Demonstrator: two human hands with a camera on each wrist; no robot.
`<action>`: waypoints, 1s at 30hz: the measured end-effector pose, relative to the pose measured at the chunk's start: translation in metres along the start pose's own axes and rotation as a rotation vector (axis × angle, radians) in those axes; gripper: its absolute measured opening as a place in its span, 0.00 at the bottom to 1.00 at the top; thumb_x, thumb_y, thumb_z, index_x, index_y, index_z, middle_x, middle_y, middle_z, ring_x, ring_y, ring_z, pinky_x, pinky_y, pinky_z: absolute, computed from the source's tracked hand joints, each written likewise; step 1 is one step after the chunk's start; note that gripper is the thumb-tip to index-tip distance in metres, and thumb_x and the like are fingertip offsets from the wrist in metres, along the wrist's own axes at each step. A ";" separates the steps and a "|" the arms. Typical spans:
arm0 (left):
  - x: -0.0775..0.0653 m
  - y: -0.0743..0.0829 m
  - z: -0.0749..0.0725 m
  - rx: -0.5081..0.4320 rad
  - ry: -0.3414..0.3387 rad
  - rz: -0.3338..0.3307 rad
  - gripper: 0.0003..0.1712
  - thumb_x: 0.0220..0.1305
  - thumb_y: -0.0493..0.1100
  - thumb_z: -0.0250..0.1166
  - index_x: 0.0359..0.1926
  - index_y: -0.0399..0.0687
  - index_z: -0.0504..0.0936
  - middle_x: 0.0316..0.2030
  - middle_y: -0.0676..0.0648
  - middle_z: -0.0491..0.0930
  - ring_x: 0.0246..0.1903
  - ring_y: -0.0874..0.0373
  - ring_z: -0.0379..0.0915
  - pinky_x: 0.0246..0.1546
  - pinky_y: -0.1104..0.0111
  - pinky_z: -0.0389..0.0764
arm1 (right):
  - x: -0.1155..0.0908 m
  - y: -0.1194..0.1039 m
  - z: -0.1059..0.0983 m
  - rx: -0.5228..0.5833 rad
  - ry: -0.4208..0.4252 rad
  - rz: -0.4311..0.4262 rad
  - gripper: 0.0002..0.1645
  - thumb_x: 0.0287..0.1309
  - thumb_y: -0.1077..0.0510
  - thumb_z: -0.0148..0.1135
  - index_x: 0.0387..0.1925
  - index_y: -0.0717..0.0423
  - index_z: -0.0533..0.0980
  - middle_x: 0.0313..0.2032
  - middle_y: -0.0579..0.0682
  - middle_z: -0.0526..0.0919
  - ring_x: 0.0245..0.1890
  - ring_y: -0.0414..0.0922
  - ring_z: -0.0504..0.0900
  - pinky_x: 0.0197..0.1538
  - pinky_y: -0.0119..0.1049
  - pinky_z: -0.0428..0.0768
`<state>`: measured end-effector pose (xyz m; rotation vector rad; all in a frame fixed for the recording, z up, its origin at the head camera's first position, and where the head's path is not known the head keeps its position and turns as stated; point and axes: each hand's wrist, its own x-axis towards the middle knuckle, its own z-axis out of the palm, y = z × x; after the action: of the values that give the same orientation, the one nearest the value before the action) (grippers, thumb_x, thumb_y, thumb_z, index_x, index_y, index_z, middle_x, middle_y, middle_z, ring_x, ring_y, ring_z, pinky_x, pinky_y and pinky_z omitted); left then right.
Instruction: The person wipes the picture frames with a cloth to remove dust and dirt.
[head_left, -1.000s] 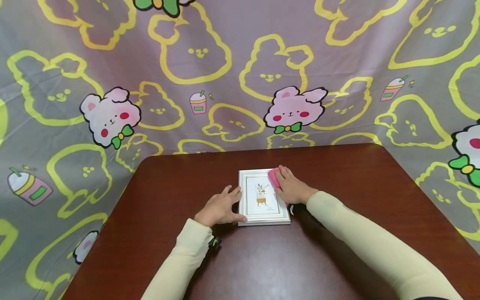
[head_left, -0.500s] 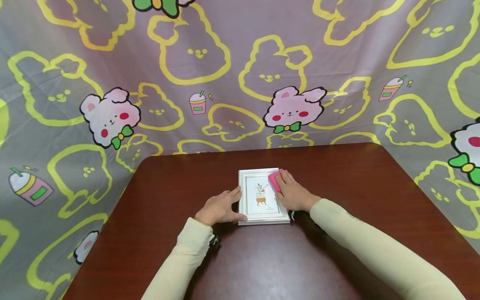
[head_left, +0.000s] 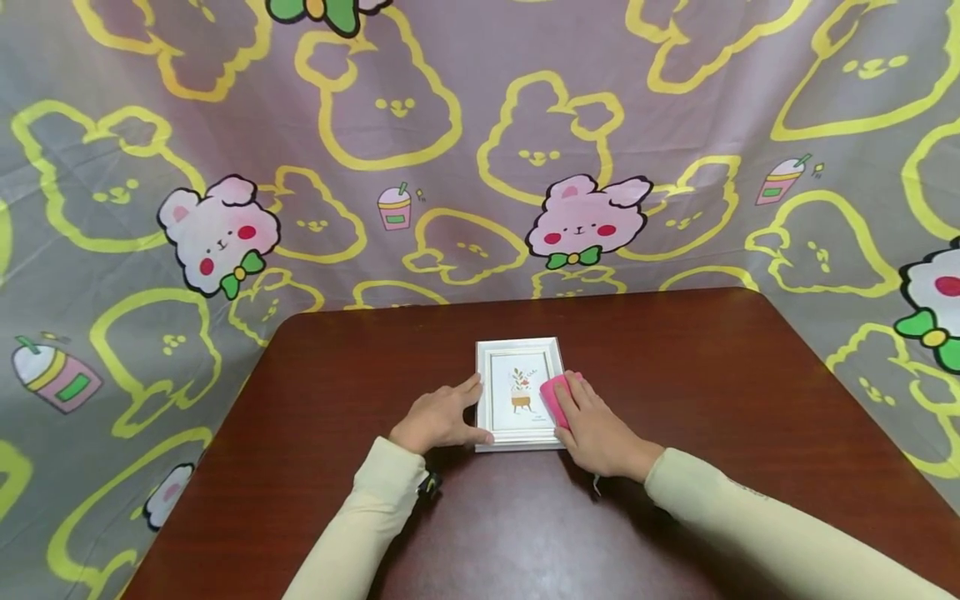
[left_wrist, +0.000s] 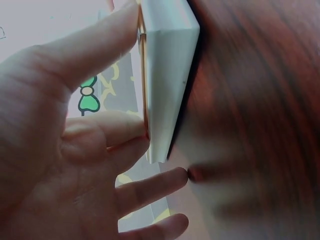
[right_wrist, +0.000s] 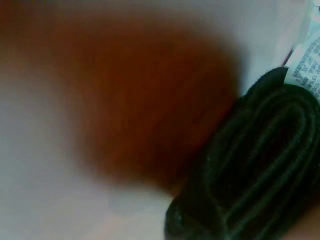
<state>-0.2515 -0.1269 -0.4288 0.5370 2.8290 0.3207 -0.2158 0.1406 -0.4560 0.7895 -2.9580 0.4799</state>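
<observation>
A white picture frame lies face up on the table, showing a drawing of a potted plant. My left hand touches its near left corner. In the left wrist view the thumb rests on the frame's edge, two fingers meet its side, and the other fingers extend past it. My right hand holds a folded pink cloth on the frame's right side, fingers over the top. The right wrist view shows dark folded fabric with a printed label; the hand's underside is mostly hidden.
The dark red-brown table has rounded far corners. Behind it and along its sides hangs a grey-pink curtain with cartoon bears and cups. A blurred brown shape fills much of the right wrist view.
The right hand and pink cloth have slid from the frame's upper right corner down along its right side toward the near edge. The left hand and the frame have stayed in place.
</observation>
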 end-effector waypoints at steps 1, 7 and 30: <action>0.001 0.000 0.000 -0.001 0.000 -0.001 0.54 0.50 0.68 0.72 0.75 0.57 0.62 0.77 0.54 0.57 0.68 0.45 0.68 0.58 0.49 0.75 | -0.003 -0.002 0.000 -0.002 0.004 -0.003 0.40 0.66 0.56 0.57 0.71 0.75 0.56 0.72 0.76 0.53 0.74 0.71 0.54 0.73 0.61 0.59; 0.004 0.001 -0.001 -0.008 0.003 -0.008 0.55 0.50 0.67 0.73 0.75 0.57 0.62 0.77 0.54 0.58 0.69 0.45 0.67 0.59 0.49 0.75 | -0.012 -0.006 -0.001 0.003 0.045 -0.010 0.39 0.65 0.57 0.58 0.70 0.75 0.59 0.72 0.76 0.56 0.73 0.71 0.56 0.72 0.61 0.61; 0.001 0.004 -0.002 -0.028 -0.022 -0.008 0.55 0.51 0.63 0.74 0.76 0.53 0.60 0.76 0.51 0.58 0.69 0.45 0.67 0.62 0.50 0.74 | 0.078 0.034 -0.017 0.001 -0.232 0.100 0.42 0.74 0.50 0.45 0.76 0.69 0.45 0.77 0.71 0.40 0.78 0.68 0.40 0.77 0.58 0.48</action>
<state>-0.2519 -0.1232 -0.4266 0.5205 2.8002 0.3504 -0.3014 0.1363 -0.4403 0.7482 -3.2239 0.4217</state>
